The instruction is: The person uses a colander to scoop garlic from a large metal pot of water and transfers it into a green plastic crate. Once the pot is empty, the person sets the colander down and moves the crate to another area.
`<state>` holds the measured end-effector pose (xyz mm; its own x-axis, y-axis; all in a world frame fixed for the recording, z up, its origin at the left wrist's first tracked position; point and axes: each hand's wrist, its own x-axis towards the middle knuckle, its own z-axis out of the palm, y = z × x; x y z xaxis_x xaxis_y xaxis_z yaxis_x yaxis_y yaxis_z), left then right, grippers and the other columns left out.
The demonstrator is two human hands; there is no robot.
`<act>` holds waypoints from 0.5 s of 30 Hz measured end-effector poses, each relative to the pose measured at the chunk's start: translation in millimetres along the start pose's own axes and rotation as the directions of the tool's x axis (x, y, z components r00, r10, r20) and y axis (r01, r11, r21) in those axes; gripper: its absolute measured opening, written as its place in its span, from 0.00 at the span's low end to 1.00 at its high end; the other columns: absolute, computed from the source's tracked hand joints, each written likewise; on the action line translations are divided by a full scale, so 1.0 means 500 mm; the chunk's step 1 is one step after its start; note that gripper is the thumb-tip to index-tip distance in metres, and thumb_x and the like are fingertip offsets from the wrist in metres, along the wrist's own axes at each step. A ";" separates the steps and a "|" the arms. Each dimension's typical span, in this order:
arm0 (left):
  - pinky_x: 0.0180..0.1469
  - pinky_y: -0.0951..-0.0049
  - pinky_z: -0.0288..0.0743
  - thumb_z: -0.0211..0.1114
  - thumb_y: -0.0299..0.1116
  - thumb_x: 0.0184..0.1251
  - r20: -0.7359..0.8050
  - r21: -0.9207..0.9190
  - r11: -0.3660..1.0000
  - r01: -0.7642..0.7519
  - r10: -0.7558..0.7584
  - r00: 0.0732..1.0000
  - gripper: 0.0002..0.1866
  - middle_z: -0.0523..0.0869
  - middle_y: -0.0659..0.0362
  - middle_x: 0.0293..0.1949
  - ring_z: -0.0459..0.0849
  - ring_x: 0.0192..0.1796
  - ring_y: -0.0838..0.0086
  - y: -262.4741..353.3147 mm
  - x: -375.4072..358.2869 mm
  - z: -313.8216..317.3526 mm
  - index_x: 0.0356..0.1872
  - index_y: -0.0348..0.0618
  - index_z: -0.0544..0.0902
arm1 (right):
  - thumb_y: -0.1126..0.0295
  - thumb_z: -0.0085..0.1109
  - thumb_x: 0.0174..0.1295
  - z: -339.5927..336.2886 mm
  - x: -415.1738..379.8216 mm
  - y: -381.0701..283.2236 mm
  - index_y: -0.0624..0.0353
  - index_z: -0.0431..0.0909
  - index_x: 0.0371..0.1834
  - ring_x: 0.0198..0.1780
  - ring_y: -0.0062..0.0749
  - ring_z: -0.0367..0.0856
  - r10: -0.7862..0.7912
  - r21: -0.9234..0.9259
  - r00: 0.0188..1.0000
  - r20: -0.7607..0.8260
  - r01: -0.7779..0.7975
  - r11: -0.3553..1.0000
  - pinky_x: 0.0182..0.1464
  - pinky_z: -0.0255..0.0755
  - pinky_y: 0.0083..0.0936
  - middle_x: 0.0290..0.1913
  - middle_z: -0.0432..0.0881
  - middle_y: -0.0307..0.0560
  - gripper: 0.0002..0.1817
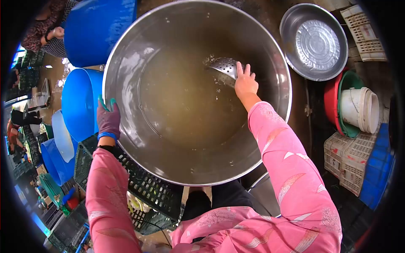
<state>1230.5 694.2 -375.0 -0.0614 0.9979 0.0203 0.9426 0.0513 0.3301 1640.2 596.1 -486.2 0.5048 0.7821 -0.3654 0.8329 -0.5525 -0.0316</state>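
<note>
A large round stainless steel pot (pixel 139 139) takes up the middle of the view, with cloudy yellowish water (pixel 181 97) in it. My right hand (pixel 246 84), bare, grips the edge of a perforated metal strainer (pixel 224 67). The strainer is tilted and partly under the water, in the right half of the pot; its lower part is hidden. At the pot's left rim is my left hand (pixel 108 118), in a purple glove with green fingertips. Its thumb and fingers close around the rim.
Blue tubs (pixel 82 101) and a dark green crate (pixel 156 194) stand on the left. A wide metal basin (pixel 316 42), a white bucket (pixel 358 109) and cream crates (pixel 350 160) are on the right. Another person's hand (pixel 57 33) shows at upper left.
</note>
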 end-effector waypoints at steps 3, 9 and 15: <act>0.52 0.64 0.68 0.58 0.40 0.59 0.041 -0.057 0.996 0.068 -0.066 0.997 0.30 0.74 0.40 0.49 0.74 0.51 0.52 -0.010 0.006 0.007 0.60 0.37 0.63 | 0.70 0.42 0.58 0.060 0.019 -0.020 0.37 0.48 0.67 0.51 0.51 0.73 0.035 -0.021 0.993 0.113 -0.033 0.999 0.45 0.73 0.40 0.57 0.64 0.51 0.32; 0.55 0.65 0.66 0.59 0.40 0.58 -0.062 0.027 0.997 -0.070 0.072 0.996 0.31 0.73 0.43 0.51 0.73 0.53 0.52 -0.044 0.008 0.031 0.61 0.39 0.62 | 0.71 0.39 0.60 0.204 0.014 -0.077 0.43 0.46 0.68 0.51 0.52 0.74 0.191 -0.011 0.912 0.363 -0.201 0.980 0.49 0.72 0.38 0.57 0.66 0.58 0.31; 0.56 0.67 0.65 0.59 0.38 0.59 -0.014 -0.110 0.993 -0.032 0.031 0.999 0.30 0.72 0.46 0.53 0.73 0.55 0.59 -0.044 0.008 0.037 0.61 0.39 0.61 | 0.66 0.44 0.58 0.399 0.006 -0.071 0.54 0.49 0.66 0.48 0.49 0.77 0.263 0.065 0.883 0.389 -0.311 0.948 0.45 0.74 0.34 0.51 0.71 0.64 0.31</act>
<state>1215.7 697.9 -399.6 -0.0368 0.9984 0.0437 0.9024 0.0144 0.4307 1567.3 560.6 -671.7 0.5766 0.4332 -0.6927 0.6182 -0.7857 0.0233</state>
